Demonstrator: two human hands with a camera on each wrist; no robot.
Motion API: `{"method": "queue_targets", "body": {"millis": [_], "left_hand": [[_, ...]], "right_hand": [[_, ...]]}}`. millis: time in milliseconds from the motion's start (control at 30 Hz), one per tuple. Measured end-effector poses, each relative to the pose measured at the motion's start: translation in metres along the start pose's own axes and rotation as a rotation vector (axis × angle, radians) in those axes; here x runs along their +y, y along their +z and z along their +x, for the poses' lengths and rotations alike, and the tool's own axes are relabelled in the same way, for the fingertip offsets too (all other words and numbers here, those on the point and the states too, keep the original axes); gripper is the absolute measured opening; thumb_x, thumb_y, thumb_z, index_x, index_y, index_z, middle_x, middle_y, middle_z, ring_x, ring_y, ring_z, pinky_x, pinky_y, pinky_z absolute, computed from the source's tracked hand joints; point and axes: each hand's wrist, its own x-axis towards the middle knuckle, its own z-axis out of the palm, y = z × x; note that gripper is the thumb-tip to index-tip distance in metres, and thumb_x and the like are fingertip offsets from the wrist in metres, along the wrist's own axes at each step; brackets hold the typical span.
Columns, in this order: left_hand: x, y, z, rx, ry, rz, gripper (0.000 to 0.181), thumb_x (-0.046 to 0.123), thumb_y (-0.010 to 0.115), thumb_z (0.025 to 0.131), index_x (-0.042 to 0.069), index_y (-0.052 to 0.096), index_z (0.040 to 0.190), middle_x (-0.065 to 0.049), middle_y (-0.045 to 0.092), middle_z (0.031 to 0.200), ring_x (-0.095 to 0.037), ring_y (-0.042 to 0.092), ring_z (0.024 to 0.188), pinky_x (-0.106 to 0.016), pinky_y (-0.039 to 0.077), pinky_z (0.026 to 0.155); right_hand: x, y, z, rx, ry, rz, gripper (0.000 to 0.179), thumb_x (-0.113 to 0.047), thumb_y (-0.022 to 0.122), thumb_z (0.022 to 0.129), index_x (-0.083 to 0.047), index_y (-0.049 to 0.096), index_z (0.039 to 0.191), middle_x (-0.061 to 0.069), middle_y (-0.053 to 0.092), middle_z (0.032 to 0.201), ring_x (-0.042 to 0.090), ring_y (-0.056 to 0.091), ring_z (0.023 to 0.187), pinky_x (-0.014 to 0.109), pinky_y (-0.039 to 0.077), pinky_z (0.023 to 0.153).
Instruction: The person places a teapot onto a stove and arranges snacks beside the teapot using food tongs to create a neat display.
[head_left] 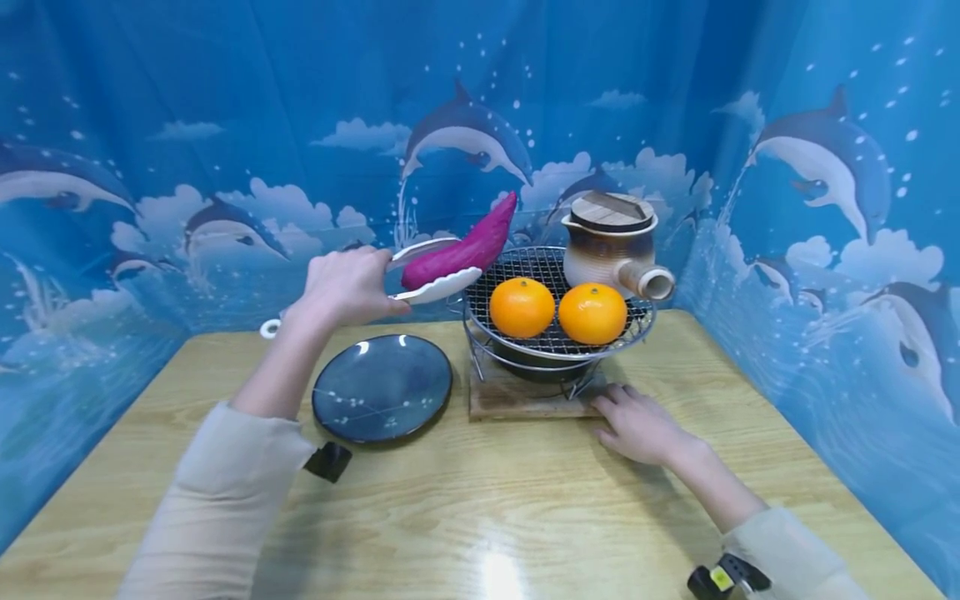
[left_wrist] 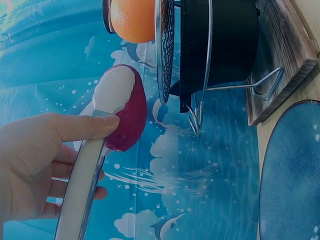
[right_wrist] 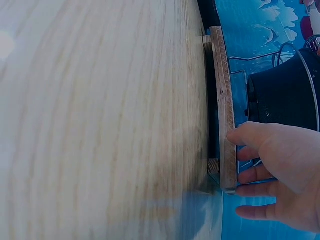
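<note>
My left hand (head_left: 347, 287) holds white-tipped tongs (head_left: 442, 288), raised to the left of the grill. Between the tong heads is a purple sweet potato (head_left: 472, 252), tilted with its thin end up toward the right. In the left wrist view, the thumb presses on the tongs' upper arm (left_wrist: 82, 185). My right hand (head_left: 637, 423) rests at the front right corner of the wooden board (head_left: 517, 407) under the grill. Its thumb touches the board's edge (right_wrist: 225, 100) in the right wrist view, the other fingers loosely extended beside it.
A round wire rack (head_left: 540, 265) tops the dark stove (left_wrist: 225, 45). Two oranges, one left (head_left: 522, 308) and one right (head_left: 592, 314), sit at its front. Behind stands a lidded clay teapot (head_left: 592, 254), handle pointing forward right. A dark blue plate (head_left: 382, 387) lies on the table, left of the board.
</note>
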Motion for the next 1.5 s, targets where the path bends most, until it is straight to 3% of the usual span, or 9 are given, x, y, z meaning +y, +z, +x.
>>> {"method": "queue_targets", "body": {"millis": [267, 500, 800, 1500], "left_hand": [[-0.002, 0.002, 0.004, -0.029, 0.017, 0.0, 0.077, 0.046, 0.076, 0.071, 0.006, 0.048, 0.131, -0.014, 0.057, 0.117, -0.03, 0.054, 0.093, -0.041, 0.046, 0.07], [0.006, 0.002, 0.01, -0.036, 0.039, 0.006, 0.075, 0.045, 0.076, 0.071, 0.007, 0.049, 0.131, -0.014, 0.057, 0.12, -0.03, 0.054, 0.1, -0.044, 0.046, 0.076], [0.014, 0.002, 0.017, -0.041, 0.065, -0.006, 0.07, 0.045, 0.075, 0.072, 0.008, 0.051, 0.127, -0.011, 0.058, 0.117, -0.027, 0.054, 0.098, -0.046, 0.043, 0.08], [0.028, 0.003, 0.03, -0.077, 0.087, -0.019, 0.073, 0.048, 0.075, 0.071, 0.011, 0.051, 0.13, -0.006, 0.058, 0.118, -0.025, 0.054, 0.094, -0.039, 0.043, 0.074]], "right_hand": [[-0.001, -0.001, 0.0, -0.006, 0.004, 0.002, 0.032, -0.023, 0.07, 0.079, -0.001, 0.062, 0.101, 0.017, 0.058, 0.102, 0.033, 0.056, 0.092, 0.046, 0.048, 0.078], [-0.001, 0.0, 0.0, -0.002, 0.001, -0.002, 0.033, -0.024, 0.07, 0.079, -0.001, 0.062, 0.101, 0.017, 0.058, 0.102, 0.033, 0.056, 0.091, 0.046, 0.048, 0.078], [-0.001, 0.001, -0.001, -0.003, 0.002, 0.002, 0.033, -0.024, 0.07, 0.08, -0.001, 0.062, 0.101, 0.017, 0.058, 0.101, 0.033, 0.056, 0.092, 0.046, 0.048, 0.078], [0.0, 0.001, -0.001, -0.011, 0.008, -0.005, 0.033, -0.025, 0.068, 0.081, -0.001, 0.062, 0.103, 0.017, 0.058, 0.103, 0.033, 0.056, 0.092, 0.045, 0.048, 0.077]]}}
